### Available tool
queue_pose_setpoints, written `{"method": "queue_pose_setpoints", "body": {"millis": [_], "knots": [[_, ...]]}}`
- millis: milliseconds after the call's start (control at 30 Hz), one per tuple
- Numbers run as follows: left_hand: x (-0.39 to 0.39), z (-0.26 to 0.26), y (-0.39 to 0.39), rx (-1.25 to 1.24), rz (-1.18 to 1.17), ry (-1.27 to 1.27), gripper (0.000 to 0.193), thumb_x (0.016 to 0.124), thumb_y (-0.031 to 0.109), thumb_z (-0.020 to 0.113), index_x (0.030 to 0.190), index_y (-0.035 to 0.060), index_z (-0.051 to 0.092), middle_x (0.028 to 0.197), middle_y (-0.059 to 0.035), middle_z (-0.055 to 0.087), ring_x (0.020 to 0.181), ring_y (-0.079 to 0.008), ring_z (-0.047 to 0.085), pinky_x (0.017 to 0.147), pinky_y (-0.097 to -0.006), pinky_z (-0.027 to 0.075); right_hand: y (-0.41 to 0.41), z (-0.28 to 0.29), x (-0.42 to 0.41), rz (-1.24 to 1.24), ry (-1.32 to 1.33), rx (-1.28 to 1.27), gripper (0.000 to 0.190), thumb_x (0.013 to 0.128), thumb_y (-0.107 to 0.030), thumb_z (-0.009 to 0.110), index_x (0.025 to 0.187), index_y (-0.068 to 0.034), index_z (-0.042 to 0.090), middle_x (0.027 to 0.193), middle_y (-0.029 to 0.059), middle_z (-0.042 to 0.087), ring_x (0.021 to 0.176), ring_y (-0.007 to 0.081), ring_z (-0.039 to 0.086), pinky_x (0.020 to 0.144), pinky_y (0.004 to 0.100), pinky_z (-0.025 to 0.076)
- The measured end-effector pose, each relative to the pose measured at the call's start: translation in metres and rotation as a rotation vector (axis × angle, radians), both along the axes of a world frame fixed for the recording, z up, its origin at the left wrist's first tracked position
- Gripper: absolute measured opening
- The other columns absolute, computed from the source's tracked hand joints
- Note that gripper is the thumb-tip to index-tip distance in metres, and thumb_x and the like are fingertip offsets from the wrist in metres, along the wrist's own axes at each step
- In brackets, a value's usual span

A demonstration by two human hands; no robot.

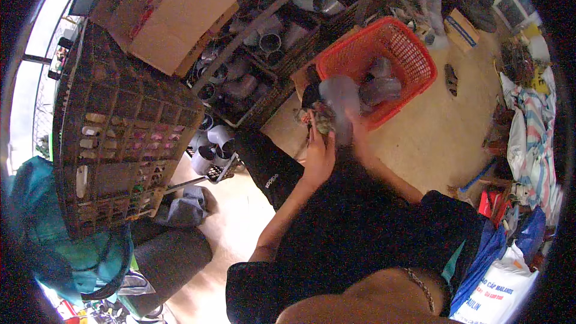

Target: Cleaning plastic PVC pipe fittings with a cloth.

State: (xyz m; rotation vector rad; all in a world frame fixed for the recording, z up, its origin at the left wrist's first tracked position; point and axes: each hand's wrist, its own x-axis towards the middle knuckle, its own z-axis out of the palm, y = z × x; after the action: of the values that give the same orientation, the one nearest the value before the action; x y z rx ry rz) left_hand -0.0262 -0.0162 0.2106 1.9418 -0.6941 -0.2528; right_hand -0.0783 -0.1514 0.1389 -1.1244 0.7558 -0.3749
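Observation:
Before my lap, my left hand is closed on a crumpled, patterned rag. My right hand grips a grey plastic pipe fitting, which is blurred. Rag and fitting are close together; whether they touch is hard to tell. Just beyond my right hand stands a red plastic basket with perforated walls. Inside it lie several grey pipe fittings. My trouser leg, black, extends to the left of my left hand.
Dark crates of grey fittings stand at the back, near a cardboard box. A large dark plastic crate rises on the left. More pipe elbows sit in a low crate. Striped sacks line the right; a sandal lies on the floor.

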Motion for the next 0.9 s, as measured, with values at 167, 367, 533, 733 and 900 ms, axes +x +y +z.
{"method": "queue_pose_setpoints", "body": {"millis": [167, 367, 533, 733, 900], "knots": [[0.029, -0.004, 0.004, -0.050, -0.106, -0.139, 0.065, 0.100, 0.015, 0.045, 0.151, -0.0030, 0.008, 0.147, -0.0385, 0.024, 0.133, -0.0548, 0.030, 0.108, -0.0491, 0.034, 0.026, 0.024, -0.013, 0.035, 0.193, -0.105, 0.080, 0.085, -0.050, 0.067, 0.131, 0.010, 0.042, 0.130, 0.0178, 0.051, 0.115, 0.0257, 0.051, 0.101, 0.0359, 0.039], [0.003, -0.004, -0.003, 0.128, 0.002, -0.415, 0.070, 0.096, 0.014, 0.050, 0.151, -0.0013, 0.010, 0.141, -0.0417, 0.030, 0.131, -0.0551, 0.033, 0.103, -0.0489, 0.040, 0.006, 0.013, -0.009, 0.022, 0.003, 0.006, 0.078, 0.085, -0.051, 0.066, 0.134, 0.005, 0.041, 0.132, 0.0162, 0.050, 0.118, 0.0255, 0.049, 0.103, 0.0364, 0.038], [0.035, -0.051, 0.009, 0.190, -0.152, -0.012, 0.065, 0.096, 0.013, 0.051, 0.150, -0.0008, 0.019, 0.130, -0.0403, 0.045, 0.119, -0.0529, 0.048, 0.098, -0.0473, 0.045, 0.025, 0.021, -0.016, -0.124, 0.020, -0.026, 0.065, 0.086, -0.044, 0.068, 0.129, 0.001, 0.050, 0.125, 0.0131, 0.056, 0.112, 0.0249, 0.054, 0.099, 0.0366, 0.042], [0.003, 0.001, -0.016, -0.140, 0.124, -0.455, 0.021, 0.097, 0.012, 0.050, 0.099, -0.0086, 0.055, 0.084, -0.0325, 0.060, 0.071, -0.0455, 0.063, 0.058, -0.0522, 0.045, -0.002, -0.027, -0.019, -0.106, 0.001, 0.004, 0.063, 0.084, -0.039, 0.071, 0.127, 0.003, 0.052, 0.124, 0.0133, 0.058, 0.111, 0.0250, 0.054, 0.099, 0.0369, 0.041], [0.035, -0.020, 0.000, -0.084, 0.035, -0.222, 0.025, 0.098, 0.014, 0.049, 0.096, -0.0097, 0.058, 0.076, -0.0318, 0.061, 0.072, -0.0475, 0.061, 0.058, -0.0530, 0.045, 0.031, 0.012, -0.024, -0.016, 0.110, -0.239, 0.069, 0.083, -0.041, 0.072, 0.129, 0.005, 0.047, 0.124, 0.0160, 0.056, 0.114, 0.0269, 0.052, 0.101, 0.0386, 0.041]]}}
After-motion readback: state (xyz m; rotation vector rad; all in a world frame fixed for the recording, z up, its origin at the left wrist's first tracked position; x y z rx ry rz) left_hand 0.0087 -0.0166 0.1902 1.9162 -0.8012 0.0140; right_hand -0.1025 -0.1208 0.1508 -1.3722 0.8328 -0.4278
